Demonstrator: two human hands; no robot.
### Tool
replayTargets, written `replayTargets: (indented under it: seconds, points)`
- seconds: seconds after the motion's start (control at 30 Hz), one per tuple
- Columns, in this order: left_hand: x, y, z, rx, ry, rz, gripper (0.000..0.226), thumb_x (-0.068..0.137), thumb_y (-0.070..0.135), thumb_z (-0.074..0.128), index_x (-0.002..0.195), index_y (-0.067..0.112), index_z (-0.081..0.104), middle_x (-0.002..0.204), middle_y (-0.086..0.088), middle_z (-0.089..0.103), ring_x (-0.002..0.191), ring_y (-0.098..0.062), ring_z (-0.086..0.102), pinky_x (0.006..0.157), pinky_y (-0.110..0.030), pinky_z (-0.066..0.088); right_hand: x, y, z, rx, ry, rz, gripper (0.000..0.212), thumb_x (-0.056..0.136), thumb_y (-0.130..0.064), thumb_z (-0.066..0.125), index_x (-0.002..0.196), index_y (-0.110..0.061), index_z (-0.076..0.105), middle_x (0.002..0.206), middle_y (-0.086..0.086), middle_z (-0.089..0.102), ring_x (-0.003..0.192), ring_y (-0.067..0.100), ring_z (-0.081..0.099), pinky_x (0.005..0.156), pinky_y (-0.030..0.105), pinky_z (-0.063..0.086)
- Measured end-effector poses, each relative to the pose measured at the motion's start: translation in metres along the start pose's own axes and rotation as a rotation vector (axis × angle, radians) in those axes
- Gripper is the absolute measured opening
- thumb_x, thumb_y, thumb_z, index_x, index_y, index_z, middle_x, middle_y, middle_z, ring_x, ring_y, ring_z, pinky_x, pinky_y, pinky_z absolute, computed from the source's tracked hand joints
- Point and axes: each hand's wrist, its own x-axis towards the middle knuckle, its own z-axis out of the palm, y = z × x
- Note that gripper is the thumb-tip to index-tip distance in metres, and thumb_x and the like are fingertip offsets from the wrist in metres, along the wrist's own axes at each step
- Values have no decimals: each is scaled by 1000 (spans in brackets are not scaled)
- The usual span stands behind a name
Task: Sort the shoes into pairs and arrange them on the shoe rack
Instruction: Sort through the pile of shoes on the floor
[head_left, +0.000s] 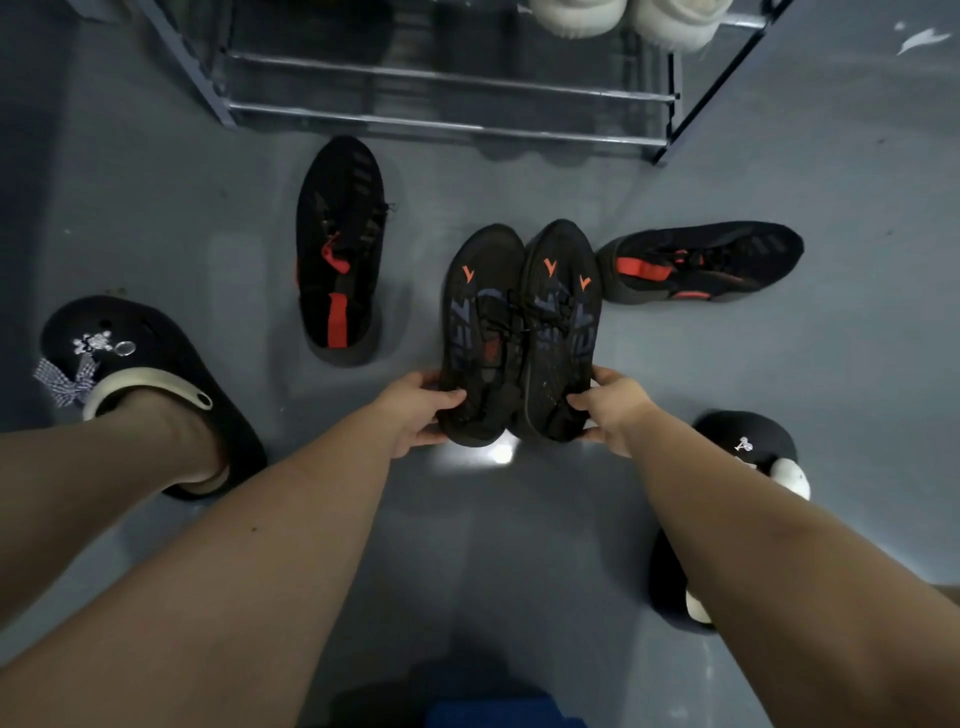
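Between our hands sits the matched pair of black sneakers (519, 332), heels toward us. Our left hand (415, 410) and right hand (610, 410) clamp the heels; we should keep both pressed together and lift evenly toward the shoe rack (447, 93) ahead.

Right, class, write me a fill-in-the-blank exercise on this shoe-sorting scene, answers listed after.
1. The left hand and right hand hold a pair of black shoes by the ____ ends.
2. The white shoes sit on the ____.
3. The loose sneakers on the floor have ____ tabs.

Answers: heel; rack; red
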Motion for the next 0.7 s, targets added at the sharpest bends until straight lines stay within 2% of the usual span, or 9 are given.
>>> replayTargets:
  seconds: [0.13, 0.2, 0.37, 0.5, 0.57, 0.7]
  points:
    - [-15, 2, -5, -2, -51, 37, 48, 92, 6, 56, 137, 14, 42, 121, -5, 58, 101, -23, 59, 69, -33, 51, -18, 1, -1, 17, -16, -20, 60, 93, 8, 47, 147, -17, 35, 137, 12, 52, 100, 27, 53, 85, 43, 49]
    - [-24, -4, -8, -6, -55, 48, 47, 93, 6, 54, 137, 13, 41, 120, -5, 58, 102, -23, 58, 73, -34, 51, -29, 4, 0, 17, -27, -36, 59, 94, 8, 47, 146, -16, 35, 136, 13, 53, 100, 27, 53, 83, 41, 49]
    - [-45, -23, -23, -64, -50, 72, 43, 95, 5, 51, 136, 11, 43, 123, -8, 57, 105, -26, 58, 79, -39, 51, -55, 10, 12, 23, -50, -64, 57, 93, 7, 49, 144, -16, 39, 137, 12, 52, 120, 33, 52, 85, 46, 51]
    - [-62, -24, -44, -79, -46, 134, 39, 95, 6, 50, 134, 12, 46, 119, -6, 57, 106, -25, 57, 83, -40, 50, -71, 8, 30, 12, -77, -126, 58, 92, 4, 52, 144, -17, 39, 135, 10, 54, 121, 30, 53, 93, 49, 49]
    - [-68, -20, -58, -65, -24, 168, 36, 96, 8, 50, 131, 15, 48, 122, -6, 57, 109, -23, 56, 87, -40, 49, -81, 4, 40, 35, -98, -162, 56, 92, 2, 53, 143, -16, 41, 130, 8, 57, 116, 27, 55, 93, 46, 49]
    - [-80, -5, -84, -65, -10, 220, 27, 96, 11, 49, 122, 20, 53, 125, -7, 59, 109, -23, 57, 90, -42, 49, -97, -11, 57, 99, -142, -230, 50, 92, 1, 54, 138, -16, 46, 99, -1, 60, 87, 14, 58, 81, 37, 48]
